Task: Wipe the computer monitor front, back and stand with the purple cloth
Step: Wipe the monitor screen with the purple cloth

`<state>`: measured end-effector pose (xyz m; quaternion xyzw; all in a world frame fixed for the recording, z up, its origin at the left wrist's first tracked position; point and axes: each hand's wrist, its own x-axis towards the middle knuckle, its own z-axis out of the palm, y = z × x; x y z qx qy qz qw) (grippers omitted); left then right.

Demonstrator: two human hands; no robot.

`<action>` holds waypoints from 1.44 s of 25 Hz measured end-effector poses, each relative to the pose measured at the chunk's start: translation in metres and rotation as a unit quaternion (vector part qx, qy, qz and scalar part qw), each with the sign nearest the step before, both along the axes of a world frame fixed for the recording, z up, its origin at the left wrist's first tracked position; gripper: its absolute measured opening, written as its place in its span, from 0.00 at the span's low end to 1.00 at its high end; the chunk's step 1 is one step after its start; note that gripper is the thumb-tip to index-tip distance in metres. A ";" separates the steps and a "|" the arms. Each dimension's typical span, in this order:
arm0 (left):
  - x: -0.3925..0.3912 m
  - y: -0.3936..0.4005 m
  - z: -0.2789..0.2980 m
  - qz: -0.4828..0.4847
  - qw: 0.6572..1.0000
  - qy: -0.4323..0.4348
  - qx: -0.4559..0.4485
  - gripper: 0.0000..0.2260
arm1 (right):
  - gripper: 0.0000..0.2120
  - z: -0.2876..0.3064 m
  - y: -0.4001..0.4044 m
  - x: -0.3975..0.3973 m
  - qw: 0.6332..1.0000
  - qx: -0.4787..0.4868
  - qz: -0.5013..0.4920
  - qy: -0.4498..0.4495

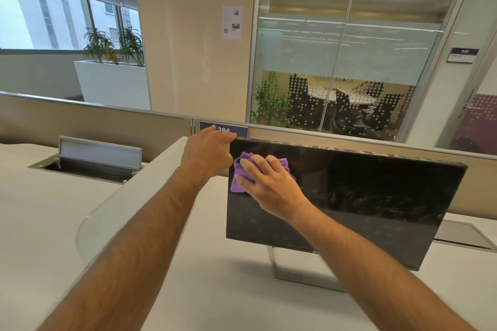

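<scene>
Two bare forearms reach to the black flat-screen monitor point(349, 201): the left hand point(208, 152) grips its upper-left corner, the right hand point(269, 183) presses the crumpled purple cloth point(238, 179), palm flat, against the screen there.

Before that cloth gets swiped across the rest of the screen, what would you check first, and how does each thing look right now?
1. Purple cloth flat against the monitor screen: ok, the right hand presses it on the upper left corner.
2. Monitor steadied: ok, the left hand grips its top left edge.
3. Path to the right free of objects: ok, bare dark screen.
4. Stand sitting flat on the desk: cannot tell, partly hidden by the right arm.
5. Cloth clean enough: cannot tell.
6. Back of the monitor wiped: cannot tell, out of sight.
</scene>
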<state>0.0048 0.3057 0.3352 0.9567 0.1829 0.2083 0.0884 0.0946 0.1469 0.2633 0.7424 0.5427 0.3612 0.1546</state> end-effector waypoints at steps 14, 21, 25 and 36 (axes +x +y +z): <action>0.005 -0.002 -0.005 0.023 0.999 0.003 0.026 0.25 | 0.29 -0.019 -0.045 0.013 0.994 -0.087 0.041 -0.052; 0.005 -0.004 -0.004 0.026 0.999 0.008 0.039 0.24 | 0.30 -0.029 -0.066 0.022 0.991 -0.097 0.063 -0.064; 0.005 -0.004 -0.005 0.021 1.000 0.003 0.019 0.24 | 0.27 -0.009 -0.072 0.026 0.999 0.042 -0.011 0.002; 0.002 -0.010 -0.003 0.026 0.999 0.006 0.027 0.24 | 0.30 -0.020 -0.096 0.031 0.993 -0.087 0.042 -0.061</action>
